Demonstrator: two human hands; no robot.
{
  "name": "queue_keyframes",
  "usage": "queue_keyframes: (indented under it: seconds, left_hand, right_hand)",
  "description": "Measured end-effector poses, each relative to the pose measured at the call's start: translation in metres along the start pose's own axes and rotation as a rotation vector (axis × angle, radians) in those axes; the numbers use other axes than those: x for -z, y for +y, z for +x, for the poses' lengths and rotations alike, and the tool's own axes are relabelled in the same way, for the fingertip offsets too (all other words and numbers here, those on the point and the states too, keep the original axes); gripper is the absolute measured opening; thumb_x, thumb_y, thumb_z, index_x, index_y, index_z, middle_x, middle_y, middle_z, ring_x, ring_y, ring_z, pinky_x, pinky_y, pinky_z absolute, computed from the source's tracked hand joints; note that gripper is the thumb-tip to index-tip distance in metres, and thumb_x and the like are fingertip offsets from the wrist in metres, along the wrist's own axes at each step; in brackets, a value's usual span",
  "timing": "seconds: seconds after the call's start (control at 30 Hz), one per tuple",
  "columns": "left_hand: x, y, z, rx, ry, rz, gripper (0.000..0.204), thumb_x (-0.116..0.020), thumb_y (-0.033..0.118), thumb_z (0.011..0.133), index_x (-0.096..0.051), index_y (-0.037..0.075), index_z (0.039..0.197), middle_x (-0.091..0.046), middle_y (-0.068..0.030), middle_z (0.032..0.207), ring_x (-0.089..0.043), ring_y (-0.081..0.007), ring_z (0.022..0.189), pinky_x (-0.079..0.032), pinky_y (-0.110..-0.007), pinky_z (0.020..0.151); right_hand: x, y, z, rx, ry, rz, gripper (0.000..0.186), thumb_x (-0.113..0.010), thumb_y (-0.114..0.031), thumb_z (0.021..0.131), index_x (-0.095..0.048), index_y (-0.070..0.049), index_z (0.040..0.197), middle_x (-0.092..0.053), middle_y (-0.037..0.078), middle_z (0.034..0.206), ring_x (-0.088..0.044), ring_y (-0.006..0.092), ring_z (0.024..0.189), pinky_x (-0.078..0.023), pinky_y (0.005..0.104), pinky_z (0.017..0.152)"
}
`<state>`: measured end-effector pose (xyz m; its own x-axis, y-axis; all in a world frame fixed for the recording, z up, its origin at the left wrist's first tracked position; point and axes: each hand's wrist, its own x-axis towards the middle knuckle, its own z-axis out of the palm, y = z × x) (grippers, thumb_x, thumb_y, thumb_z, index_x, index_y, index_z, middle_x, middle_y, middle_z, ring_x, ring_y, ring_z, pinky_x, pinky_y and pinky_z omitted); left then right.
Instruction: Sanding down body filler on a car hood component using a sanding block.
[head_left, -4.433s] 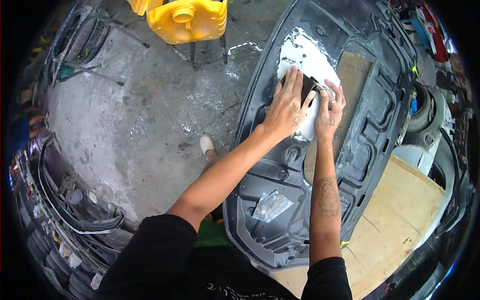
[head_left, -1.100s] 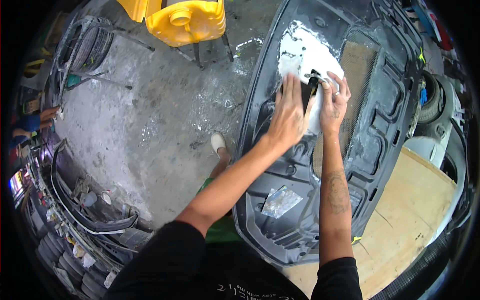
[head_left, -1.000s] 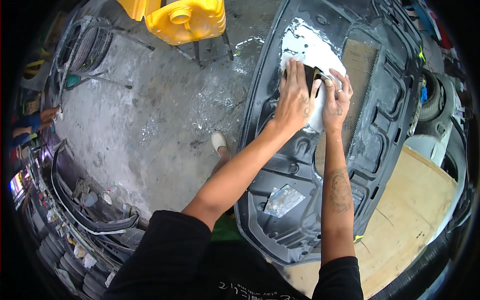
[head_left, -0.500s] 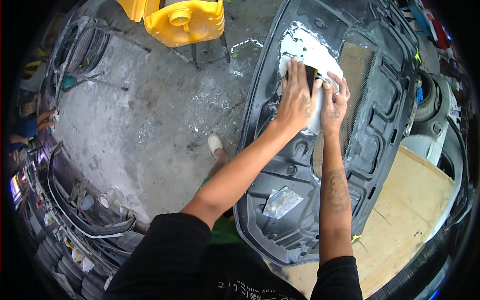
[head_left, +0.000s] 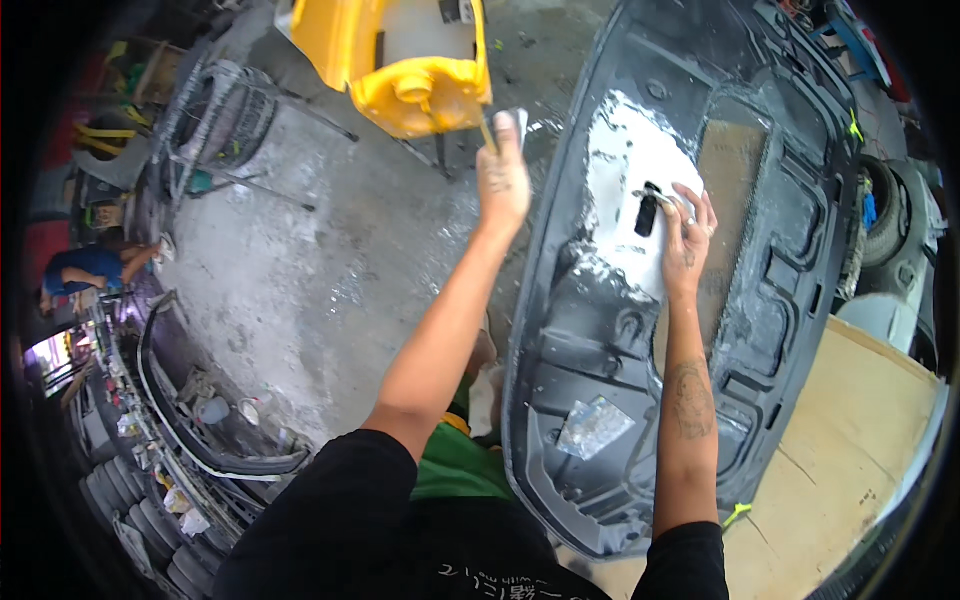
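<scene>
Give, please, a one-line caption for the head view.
Left hand holds a flat pad aloft; right hand at the white patch on a dark panel.

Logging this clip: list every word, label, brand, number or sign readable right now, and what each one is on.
Black shirt: white lettering in more than one script, part legible, part cut off by the lower edge; wording withheld.
Yellow container: small black-and-white patch seen at its opening, too small to read.
Left hand: dark marks on the back, too small to tell whether lettering.
Right forearm: tattoo, no legible words.

black short-sleeved shirt [head_left: 420, 550] | white lettering [head_left: 516, 580] | green shorts [head_left: 458, 466] | tattooed right forearm [head_left: 692, 400]
</scene>
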<state>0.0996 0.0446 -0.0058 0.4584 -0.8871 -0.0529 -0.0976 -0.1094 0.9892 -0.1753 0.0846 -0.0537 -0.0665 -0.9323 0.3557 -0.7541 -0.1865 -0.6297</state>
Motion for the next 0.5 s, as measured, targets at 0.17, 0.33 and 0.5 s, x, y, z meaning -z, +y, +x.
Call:
queue_keyframes:
  seconds: [0.17, 0.33, 0.5]
  left_hand:
    - [0.051, -0.003, 0.048, 0.118, -0.179, -0.503, 0.06, -0.053, 0.052, 0.106, -0.05, 0.006, 0.144, -0.063, -0.0086, 0.134, -0.062, -0.0197, 0.124, -0.056, -0.046, 0.099]
    - [0.069, 0.031, 0.065, 0.377, -0.607, -0.701, 0.055, -0.04, 0.049, 0.11, -0.045, 0.007, 0.145, -0.055, -0.0165, 0.146, -0.053, -0.0341, 0.137, -0.047, -0.067, 0.108]
    - [0.049, 0.019, 0.046, 0.687, -0.76, -0.711, 0.045, -0.05, 0.036, 0.108, -0.055, 0.001, 0.136, -0.067, -0.015, 0.13, -0.067, -0.0298, 0.119, -0.057, -0.06, 0.097]
  right_hand:
    - [0.005, 0.004, -0.016, -0.022, 0.002, -0.114, 0.027, -0.066, -0.021, 0.097, -0.073, -0.013, 0.123, -0.045, 0.018, 0.151, -0.04, 0.0392, 0.14, -0.032, 0.0517, 0.117]
    - [0.002, -0.016, -0.009, -0.061, 0.068, 0.023, 0.05, -0.071, -0.029, 0.094, -0.056, -0.01, 0.138, -0.042, 0.021, 0.154, -0.039, 0.0431, 0.14, -0.034, 0.0519, 0.116]
    - [-0.007, -0.014, 0.004, -0.156, 0.072, -0.058, 0.051, -0.06, -0.043, 0.101, -0.052, -0.012, 0.141, -0.041, 0.018, 0.153, -0.039, 0.0417, 0.141, -0.033, 0.0517, 0.117]
